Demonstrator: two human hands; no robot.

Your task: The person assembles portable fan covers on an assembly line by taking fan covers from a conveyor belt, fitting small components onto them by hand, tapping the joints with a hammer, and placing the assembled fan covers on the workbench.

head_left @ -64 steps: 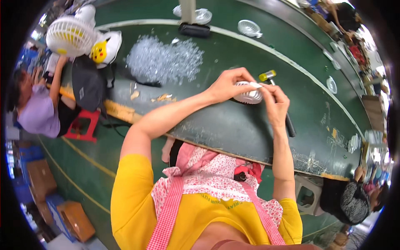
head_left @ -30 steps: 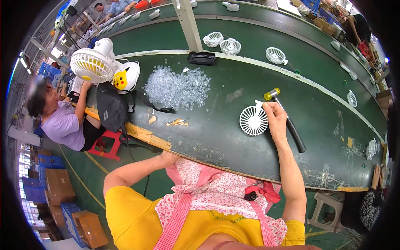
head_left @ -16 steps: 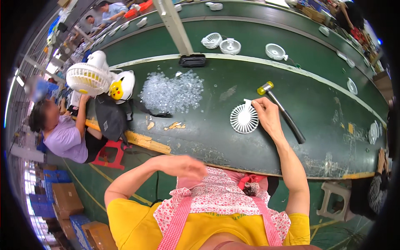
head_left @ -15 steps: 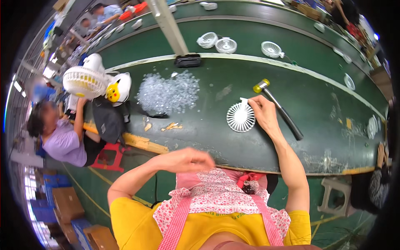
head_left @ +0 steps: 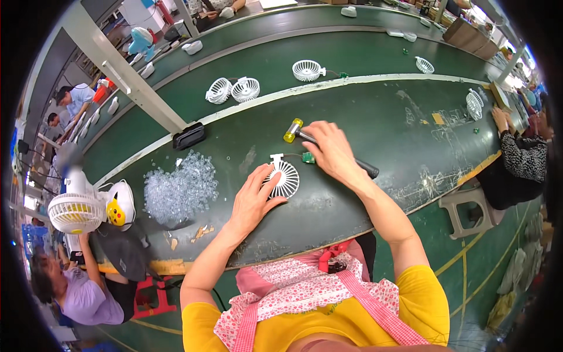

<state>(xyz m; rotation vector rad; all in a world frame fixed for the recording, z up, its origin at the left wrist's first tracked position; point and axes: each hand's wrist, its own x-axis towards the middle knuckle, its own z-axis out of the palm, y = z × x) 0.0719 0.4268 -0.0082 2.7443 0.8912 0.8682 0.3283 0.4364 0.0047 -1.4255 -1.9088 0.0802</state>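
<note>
A round white fan cage (head_left: 287,180) with radial ribs lies on the dark green worktable. My left hand (head_left: 253,198) grips its left rim, thumb along the near edge and fingers over the ribs. A thin wire runs from the cage's short neck to a small green circuit board (head_left: 308,157). Beyond it lies a hammer (head_left: 292,130) with a yellow head and a black handle. My right hand (head_left: 334,154) is over that handle, thumb on the near side and fingers on the far side; the palm hides the contact.
Left of my hands lies a pile of small clear plastic pieces (head_left: 179,189). A white desk fan (head_left: 76,211), a dark bag (head_left: 124,249) and a co-worker (head_left: 94,293) are farther left. More fan cages (head_left: 245,90) lie beyond the pale strip (head_left: 264,101). A black tray (head_left: 189,136) stands by the post.
My right hand has left the cage's neck and moved onto the hammer handle. My left hand has come up from the table edge onto the cage. The view has turned.
</note>
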